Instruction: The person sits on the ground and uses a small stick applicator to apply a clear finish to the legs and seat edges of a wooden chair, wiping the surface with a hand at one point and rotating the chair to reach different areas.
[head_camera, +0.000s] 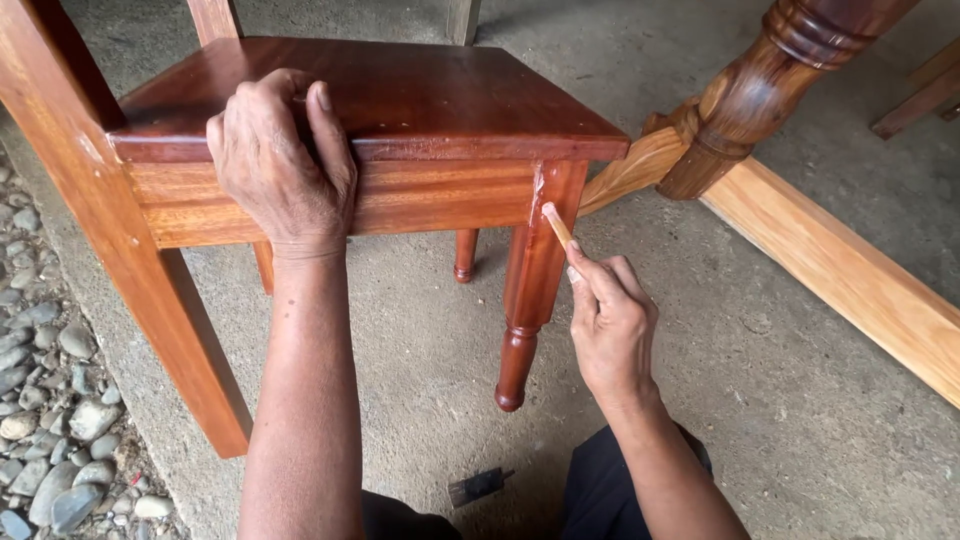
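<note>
Chair (380, 95): small, red-brown and glossy, tipped on the concrete floor (780, 400) so its seat edge faces the camera and its turned front leg (530, 290) hangs free.
Left hand (280, 160): laid over the seat's near edge, fingers curled onto the top and thumb alongside, gripping the wood itself and steadying the piece.
Right hand (610, 320): pinched shut around a thin pale stick (556, 224); its tip touches the top corner of the front leg, just below the seat rail.
Chair relative to the hands: seat directly under the left palm; leg joint above and left of the right hand, at the stick's far end.
Doing it well: I judge small, light strokes are called for, keeping the tip in the joint line while the left hand stops the chair rocking.
Whitish patch (538, 185): shows at that corner; I cannot tell what it is.
Right of the right hand: a pale unfinished beam (860, 290) and a dark turned post (760, 90).
Below the wrists: a small dark object (478, 487), unclear.
Far left: loose stones (55, 420).
</note>
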